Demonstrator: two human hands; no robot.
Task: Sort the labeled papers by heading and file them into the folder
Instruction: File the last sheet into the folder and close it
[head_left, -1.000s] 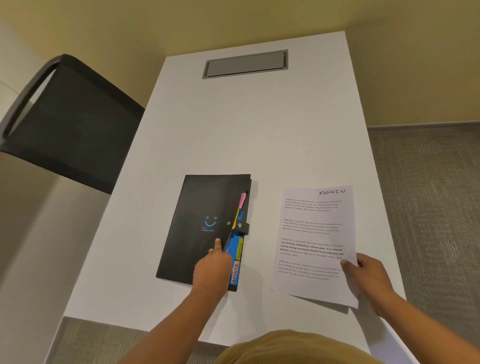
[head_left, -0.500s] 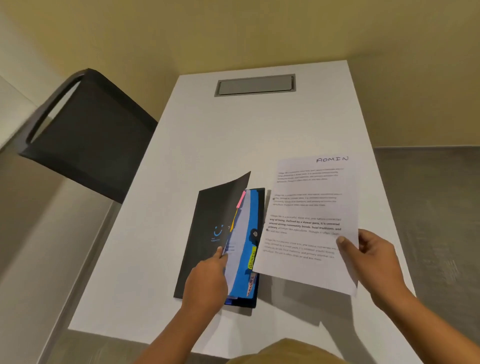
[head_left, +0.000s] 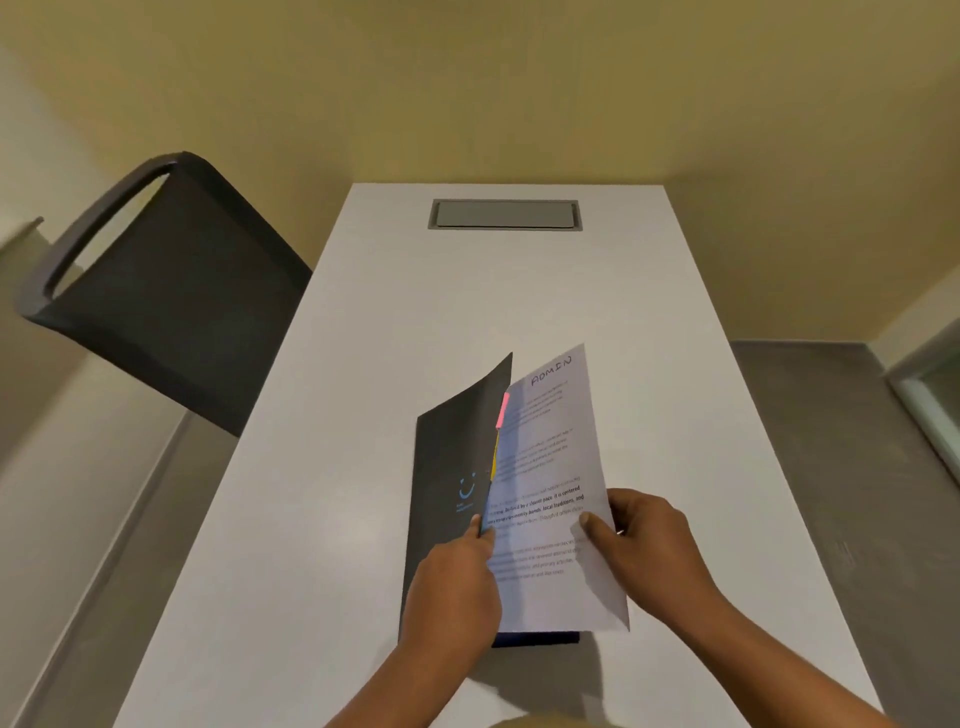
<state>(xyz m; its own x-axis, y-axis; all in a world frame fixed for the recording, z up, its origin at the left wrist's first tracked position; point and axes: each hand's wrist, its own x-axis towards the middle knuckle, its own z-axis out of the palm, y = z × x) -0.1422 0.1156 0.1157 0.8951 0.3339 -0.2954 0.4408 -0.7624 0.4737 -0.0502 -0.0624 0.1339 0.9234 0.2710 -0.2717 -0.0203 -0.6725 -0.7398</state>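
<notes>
The white table (head_left: 467, 312) has lots of bare room past the black folder (head_left: 447, 493), all the way to the gray plate (head_left: 504, 214) set in its far end. The table's right edge is near your right arm. A black chair (head_left: 171, 301) stands off the left edge. The folder lies on the table close to you, with its front cover lifted like a door.

Your left hand (head_left: 452, 587) holds that cover by its open edge, with the fingers curled at the rim. Your right hand (head_left: 644, 540) pinches the ADMIN paper (head_left: 550, 467) at its right side, thumb on top. The sheet tilts, and its left edge sits right at the raised cover.

A pink tab (head_left: 503, 409) and a yellow tab (head_left: 494, 460) peek out along that edge. The paper hides most of the folder's inside. Only a blue strip (head_left: 535, 638) shows at the bottom. The small print is too blurry to read. Both arms are cut off at the bottom.
</notes>
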